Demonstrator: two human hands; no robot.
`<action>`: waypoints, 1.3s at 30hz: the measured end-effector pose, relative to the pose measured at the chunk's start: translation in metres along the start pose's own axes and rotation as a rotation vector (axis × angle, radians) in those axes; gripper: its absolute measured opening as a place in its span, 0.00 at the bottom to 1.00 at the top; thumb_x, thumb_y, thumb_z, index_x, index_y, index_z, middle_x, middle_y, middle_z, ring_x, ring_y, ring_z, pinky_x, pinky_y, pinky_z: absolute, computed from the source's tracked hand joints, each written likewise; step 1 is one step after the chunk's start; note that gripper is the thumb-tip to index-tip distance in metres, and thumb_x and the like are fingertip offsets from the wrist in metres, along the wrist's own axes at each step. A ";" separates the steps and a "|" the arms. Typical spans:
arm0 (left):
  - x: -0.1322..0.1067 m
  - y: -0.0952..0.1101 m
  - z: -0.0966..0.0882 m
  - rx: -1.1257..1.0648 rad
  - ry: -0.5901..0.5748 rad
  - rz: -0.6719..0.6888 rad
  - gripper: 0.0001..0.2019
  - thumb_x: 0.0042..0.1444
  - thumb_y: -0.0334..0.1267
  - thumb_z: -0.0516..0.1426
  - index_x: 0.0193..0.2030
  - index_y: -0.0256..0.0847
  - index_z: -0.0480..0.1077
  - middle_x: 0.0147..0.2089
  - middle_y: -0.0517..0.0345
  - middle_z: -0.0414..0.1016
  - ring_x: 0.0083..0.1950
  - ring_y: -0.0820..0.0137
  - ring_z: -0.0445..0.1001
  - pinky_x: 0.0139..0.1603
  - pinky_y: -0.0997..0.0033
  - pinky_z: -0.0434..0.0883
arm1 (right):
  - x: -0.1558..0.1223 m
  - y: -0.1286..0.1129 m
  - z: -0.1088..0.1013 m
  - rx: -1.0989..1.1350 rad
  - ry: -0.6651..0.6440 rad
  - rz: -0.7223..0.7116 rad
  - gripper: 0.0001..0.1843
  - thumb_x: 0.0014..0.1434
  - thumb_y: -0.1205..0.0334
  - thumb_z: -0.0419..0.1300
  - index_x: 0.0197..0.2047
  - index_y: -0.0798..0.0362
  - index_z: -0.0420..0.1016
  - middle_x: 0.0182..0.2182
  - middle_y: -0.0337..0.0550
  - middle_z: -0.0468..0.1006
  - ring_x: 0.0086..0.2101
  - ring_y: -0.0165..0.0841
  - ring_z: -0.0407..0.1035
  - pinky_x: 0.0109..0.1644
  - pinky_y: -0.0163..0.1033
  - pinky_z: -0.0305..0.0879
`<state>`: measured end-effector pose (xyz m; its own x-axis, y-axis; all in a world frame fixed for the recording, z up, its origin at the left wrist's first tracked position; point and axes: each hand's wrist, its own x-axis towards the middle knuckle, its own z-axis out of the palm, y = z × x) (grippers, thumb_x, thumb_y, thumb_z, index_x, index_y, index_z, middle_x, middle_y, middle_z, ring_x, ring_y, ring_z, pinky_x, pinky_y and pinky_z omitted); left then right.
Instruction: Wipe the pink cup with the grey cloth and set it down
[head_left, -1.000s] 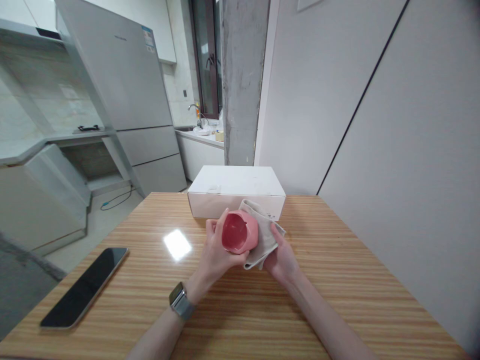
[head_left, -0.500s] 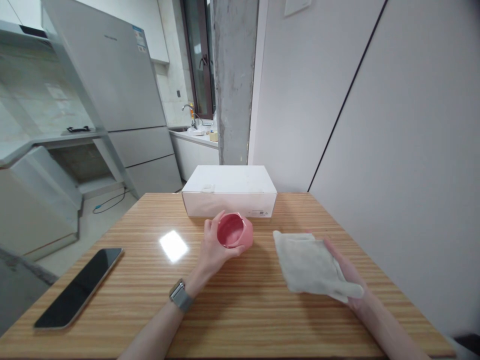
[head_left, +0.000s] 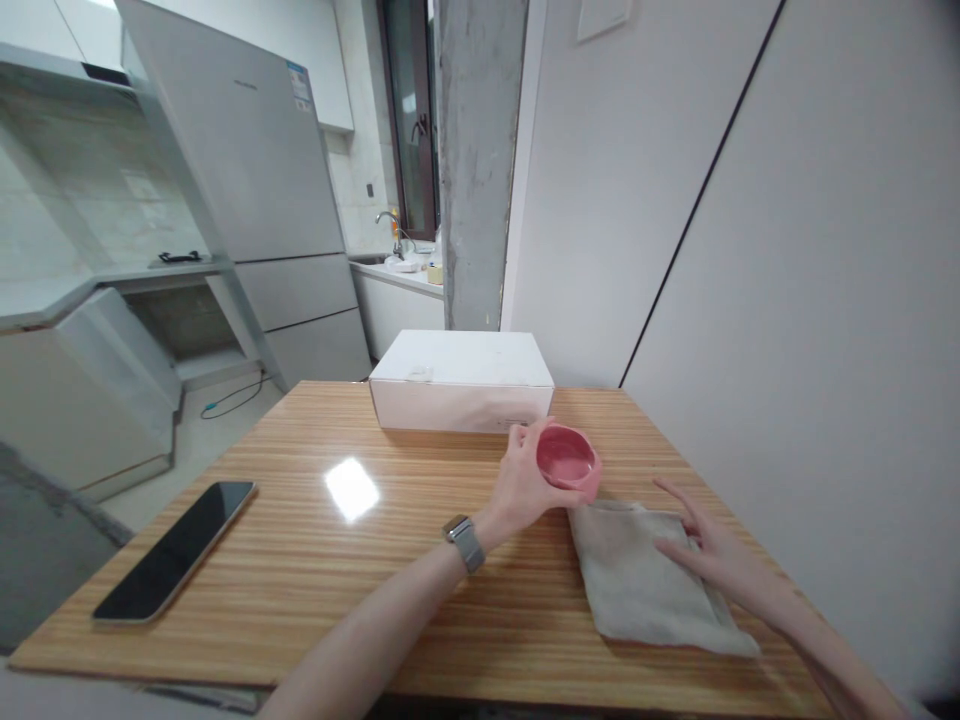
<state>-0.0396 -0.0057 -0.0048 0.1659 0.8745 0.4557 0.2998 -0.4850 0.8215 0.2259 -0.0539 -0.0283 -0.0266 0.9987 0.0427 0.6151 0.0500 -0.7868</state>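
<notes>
A pink faceted bowl (head_left: 568,462) is gripped from its left side by my left hand (head_left: 529,468), thumb at the near rim and fingers at the far side. Its opening faces up and tilts toward me. A folded grey-white cloth (head_left: 651,580) lies on the table to the right, just in front of the bowl. Over the cloth's right part is my right hand (head_left: 697,545), fingers spread and holding nothing. I cannot tell whether its fingertips touch the fabric.
A white box (head_left: 461,385) stands at the far edge of the wooden table (head_left: 300,560). A black phone (head_left: 176,550) lies at the left. A white wall (head_left: 825,300) runs along the right side. A fridge (head_left: 240,160) and sink counter are beyond.
My left hand has carried the bowl to the right, close to the cloth. The cloth has come down onto the table, and my right hand has let go of it.
</notes>
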 end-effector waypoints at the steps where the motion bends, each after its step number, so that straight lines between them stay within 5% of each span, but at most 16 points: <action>1: 0.005 0.000 0.010 -0.018 -0.003 0.000 0.48 0.28 0.43 0.71 0.60 0.49 0.57 0.50 0.56 0.59 0.51 0.64 0.65 0.54 0.62 0.65 | 0.001 0.000 -0.001 0.029 -0.032 -0.004 0.47 0.48 0.44 0.60 0.65 0.59 0.50 0.30 0.44 0.78 0.30 0.39 0.73 0.37 0.43 0.69; 3: 0.013 -0.001 0.029 -0.049 -0.002 -0.006 0.46 0.30 0.44 0.71 0.59 0.49 0.57 0.50 0.56 0.59 0.50 0.64 0.66 0.54 0.63 0.65 | 0.003 -0.001 -0.003 0.072 -0.098 -0.004 0.47 0.48 0.46 0.60 0.65 0.58 0.49 0.35 0.47 0.79 0.32 0.40 0.73 0.37 0.43 0.69; 9: 0.022 -0.012 0.067 -0.083 -0.016 -0.055 0.46 0.30 0.45 0.71 0.59 0.48 0.57 0.50 0.54 0.59 0.49 0.64 0.66 0.52 0.63 0.66 | 0.015 0.001 -0.011 -0.073 0.004 -0.047 0.39 0.43 0.52 0.61 0.59 0.52 0.63 0.49 0.50 0.74 0.40 0.42 0.73 0.42 0.43 0.69; 13: 0.024 -0.018 0.075 -0.085 0.006 -0.047 0.45 0.30 0.45 0.71 0.58 0.47 0.58 0.50 0.54 0.60 0.49 0.64 0.67 0.52 0.64 0.66 | 0.022 0.011 -0.011 -0.130 -0.005 -0.047 0.38 0.41 0.57 0.59 0.58 0.51 0.62 0.55 0.50 0.69 0.47 0.44 0.69 0.52 0.46 0.63; 19: 0.024 -0.019 0.072 -0.106 -0.055 -0.030 0.50 0.31 0.46 0.71 0.62 0.44 0.53 0.57 0.47 0.59 0.57 0.59 0.62 0.60 0.59 0.60 | 0.018 0.018 -0.007 -0.340 0.048 -0.032 0.35 0.45 0.56 0.57 0.59 0.53 0.61 0.50 0.51 0.73 0.47 0.47 0.69 0.51 0.50 0.63; 22: 0.021 -0.013 0.060 -0.064 -0.093 -0.038 0.53 0.33 0.50 0.69 0.65 0.41 0.50 0.63 0.41 0.55 0.64 0.52 0.54 0.64 0.51 0.54 | 0.008 0.005 -0.001 -0.536 0.150 -0.036 0.31 0.51 0.55 0.54 0.59 0.53 0.62 0.46 0.52 0.75 0.46 0.49 0.69 0.51 0.52 0.62; 27: -0.008 0.000 0.011 0.084 -0.229 0.095 0.25 0.50 0.39 0.61 0.56 0.45 0.64 0.62 0.50 0.62 0.66 0.56 0.55 0.64 0.50 0.54 | -0.015 -0.046 0.037 -0.605 0.413 -0.295 0.21 0.61 0.53 0.46 0.52 0.52 0.68 0.48 0.53 0.73 0.49 0.47 0.66 0.54 0.52 0.58; 30: -0.044 0.002 -0.026 0.239 -0.249 0.053 0.18 0.54 0.35 0.57 0.53 0.45 0.67 0.56 0.52 0.70 0.59 0.61 0.65 0.60 0.58 0.62 | -0.033 -0.074 0.086 -0.448 0.349 -0.407 0.16 0.64 0.55 0.46 0.43 0.50 0.71 0.40 0.49 0.76 0.42 0.40 0.71 0.48 0.44 0.63; 34: -0.095 -0.004 -0.068 0.566 -0.224 -0.133 0.07 0.59 0.36 0.52 0.37 0.42 0.70 0.38 0.55 0.76 0.39 0.66 0.75 0.39 0.68 0.69 | -0.055 -0.094 0.156 -0.394 0.180 -0.399 0.18 0.67 0.58 0.43 0.30 0.50 0.70 0.25 0.40 0.76 0.24 0.33 0.70 0.29 0.36 0.60; 39: -0.135 -0.018 -0.089 0.891 -0.243 -0.209 0.13 0.62 0.36 0.47 0.29 0.42 0.67 0.26 0.58 0.76 0.28 0.67 0.75 0.28 0.72 0.61 | -0.064 -0.103 0.191 -0.553 0.268 -0.489 0.21 0.68 0.59 0.40 0.26 0.49 0.64 0.20 0.38 0.72 0.21 0.32 0.69 0.26 0.36 0.52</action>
<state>-0.1514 -0.1156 -0.0502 0.1884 0.9685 0.1628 0.9360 -0.2273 0.2688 0.0136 -0.1223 -0.0676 -0.2479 0.8254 0.5072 0.8875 0.4034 -0.2227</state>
